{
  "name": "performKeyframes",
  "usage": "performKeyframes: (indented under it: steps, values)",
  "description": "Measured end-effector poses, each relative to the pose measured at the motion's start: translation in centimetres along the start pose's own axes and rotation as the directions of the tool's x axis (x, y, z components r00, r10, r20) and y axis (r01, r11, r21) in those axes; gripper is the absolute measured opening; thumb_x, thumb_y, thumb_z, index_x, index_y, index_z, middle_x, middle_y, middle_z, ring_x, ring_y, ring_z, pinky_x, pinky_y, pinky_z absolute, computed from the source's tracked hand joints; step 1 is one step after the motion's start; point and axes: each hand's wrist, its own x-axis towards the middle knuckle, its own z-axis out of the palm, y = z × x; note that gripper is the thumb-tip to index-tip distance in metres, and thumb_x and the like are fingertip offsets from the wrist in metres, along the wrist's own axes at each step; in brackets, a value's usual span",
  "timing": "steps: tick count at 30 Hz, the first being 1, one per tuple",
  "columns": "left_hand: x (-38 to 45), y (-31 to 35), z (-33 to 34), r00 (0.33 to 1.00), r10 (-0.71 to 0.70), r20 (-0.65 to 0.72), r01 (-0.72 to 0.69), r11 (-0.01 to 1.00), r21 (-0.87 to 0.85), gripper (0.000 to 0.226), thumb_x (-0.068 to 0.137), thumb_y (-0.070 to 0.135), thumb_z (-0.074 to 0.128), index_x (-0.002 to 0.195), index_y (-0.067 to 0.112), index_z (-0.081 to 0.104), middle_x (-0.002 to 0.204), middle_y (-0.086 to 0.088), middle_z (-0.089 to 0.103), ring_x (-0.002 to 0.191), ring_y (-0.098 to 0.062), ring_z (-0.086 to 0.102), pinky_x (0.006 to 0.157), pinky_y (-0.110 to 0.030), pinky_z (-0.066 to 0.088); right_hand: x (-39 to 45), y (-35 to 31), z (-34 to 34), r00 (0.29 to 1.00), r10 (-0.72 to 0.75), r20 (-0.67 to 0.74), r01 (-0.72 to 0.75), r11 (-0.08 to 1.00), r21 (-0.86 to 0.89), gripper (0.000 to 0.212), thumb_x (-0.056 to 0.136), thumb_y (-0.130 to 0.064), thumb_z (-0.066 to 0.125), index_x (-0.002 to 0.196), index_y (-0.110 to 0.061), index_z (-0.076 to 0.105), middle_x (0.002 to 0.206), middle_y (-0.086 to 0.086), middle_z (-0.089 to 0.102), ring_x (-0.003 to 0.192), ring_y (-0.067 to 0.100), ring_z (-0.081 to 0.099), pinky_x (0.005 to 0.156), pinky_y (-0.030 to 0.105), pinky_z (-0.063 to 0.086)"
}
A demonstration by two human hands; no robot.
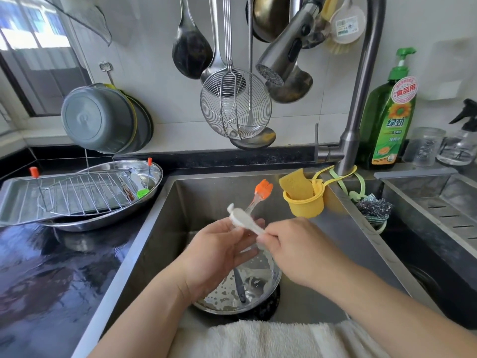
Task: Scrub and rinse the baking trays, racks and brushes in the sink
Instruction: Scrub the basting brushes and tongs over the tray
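Over the sink (180, 202), my left hand (219, 251) lies palm up and holds the clear handle of an orange silicone brush (263, 188), whose head points up and away. My right hand (291, 249) pinches the end of a small white scrubbing brush (241, 215), which lies against the orange brush's handle. Below both hands a steel bowl (268, 280) of soapy water holds a dark-handled utensil (238, 282). On the left counter a wire rack (77, 192) rests on a baking tray (15, 200) in an oval steel dish (156, 174), next to a green brush (142, 193).
The faucet spray head (278, 63) hangs above the sink with no water running. A yellow holder (304, 205) with a sponge (296, 184) and a steel scourer (374, 208) hang at the sink's right side. The green soap bottle (389, 112) stands behind, and a white towel (258, 337) covers the front edge.
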Motion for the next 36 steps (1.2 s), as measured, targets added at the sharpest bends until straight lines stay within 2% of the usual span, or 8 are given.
performKeyframes:
  steps: [2, 7, 11, 17, 21, 26, 32, 36]
  values:
    - [0.1, 0.0, -0.1, 0.999, 0.011, -0.037, -0.012, 1.000, -0.018, 0.033, 0.109, 0.004, 0.035, 0.128, 0.000, 0.062, 0.133, -0.014, 0.070, 0.128, -0.028, 0.064, 0.112, -0.047, 0.047, -0.1, -0.4, 0.3, 1.000, -0.027, 0.003, 0.027, 1.000, 0.005, 0.039, 0.102, -0.044, 0.050, 0.070, -0.023, 0.048, 0.068, -0.003, 0.051, 0.067, 0.022, 0.049, 0.049, 0.033, 0.030]
    - [0.0, 0.3, 0.5, 0.999, 0.003, -0.044, -0.003, 1.000, 0.002, 0.032, 0.111, 0.012, 0.041, 0.134, -0.004, 0.056, 0.124, -0.015, 0.074, 0.118, -0.028, 0.071, 0.107, -0.048, 0.052, 1.4, 2.2, -1.2, 0.977, 0.170, -0.130, -0.175, 0.984, -0.028, 0.040, 0.103, -0.045, 0.047, 0.071, -0.021, 0.052, 0.075, 0.001, 0.056, 0.078, 0.031, 0.056, 0.057, 0.035, 0.034]
    - [0.0, 0.4, 0.1, 0.992, 0.032, -0.120, -0.018, 0.993, 0.114, 0.039, 0.113, 0.022, 0.038, 0.119, -0.007, 0.064, 0.103, -0.023, 0.077, 0.095, -0.031, 0.077, 0.083, -0.036, 0.062, 0.4, 0.4, 0.2, 0.998, 0.042, -0.036, -0.043, 0.999, -0.017, 0.042, 0.100, -0.042, 0.050, 0.063, -0.023, 0.048, 0.069, 0.001, 0.053, 0.072, 0.028, 0.052, 0.052, 0.036, 0.032]
    - [0.5, -0.4, -0.9, 0.957, 0.084, -0.279, 0.016, 0.941, 0.339, 0.030, 0.110, 0.016, 0.045, 0.108, -0.004, 0.068, 0.064, -0.010, 0.058, 0.055, -0.022, 0.056, 0.075, -0.044, 0.039, 2.1, 2.8, -0.2, 0.969, 0.241, -0.059, -0.242, 0.970, -0.015, 0.041, 0.103, -0.043, 0.047, 0.069, -0.022, 0.051, 0.076, 0.004, 0.056, 0.074, 0.029, 0.055, 0.060, 0.035, 0.040]
    - [0.4, -0.4, -1.1, 0.951, 0.066, -0.302, 0.056, 0.925, 0.375, 0.029, 0.109, 0.017, 0.047, 0.104, -0.001, 0.070, 0.061, -0.004, 0.046, 0.053, -0.018, 0.038, 0.062, -0.037, 0.031, 1.5, 1.4, 1.2, 0.990, 0.141, -0.020, -0.141, 0.988, -0.061, 0.041, 0.102, -0.045, 0.047, 0.067, -0.023, 0.048, 0.076, 0.004, 0.054, 0.073, 0.028, 0.049, 0.057, 0.035, 0.032]
    - [0.3, -0.5, -1.2, 0.936, -0.012, -0.351, 0.180, 0.875, 0.450, 0.030, 0.109, 0.014, 0.049, 0.098, -0.006, 0.069, 0.056, -0.003, 0.039, 0.045, -0.015, 0.030, 0.051, -0.028, 0.033, 3.0, 4.1, 0.6, 0.942, 0.335, -0.019, -0.335, 0.942, -0.008, 0.038, 0.103, -0.042, 0.049, 0.074, -0.019, 0.052, 0.079, 0.006, 0.056, 0.071, 0.026, 0.053, 0.058, 0.034, 0.037]
    - [0.6, -0.6, -2.1, 0.874, -0.115, -0.472, 0.449, 0.561, 0.695, 0.031, 0.109, 0.018, 0.049, 0.081, 0.014, 0.062, 0.062, 0.003, 0.056, 0.039, -0.007, 0.051, 0.033, -0.017, 0.041, 2.9, 3.8, 1.7, 0.932, 0.345, 0.110, -0.340, 0.938, -0.058, 0.042, 0.102, -0.043, 0.050, 0.069, -0.018, 0.047, 0.075, 0.005, 0.051, 0.072, 0.028, 0.051, 0.056, 0.032, 0.035]
    - [0.2, -0.5, -1.9, 0.832, -0.242, -0.500, 0.517, 0.665, 0.539, 0.038, 0.108, 0.045, 0.045, 0.104, 0.012, 0.064, 0.064, -0.002, 0.056, 0.041, -0.014, 0.042, 0.047, -0.023, 0.034, 2.8, 3.3, 2.1, 0.928, 0.318, 0.192, -0.307, 0.948, -0.084, 0.043, 0.102, -0.044, 0.052, 0.070, -0.017, 0.047, 0.073, 0.006, 0.049, 0.071, 0.029, 0.049, 0.053, 0.030, 0.031]
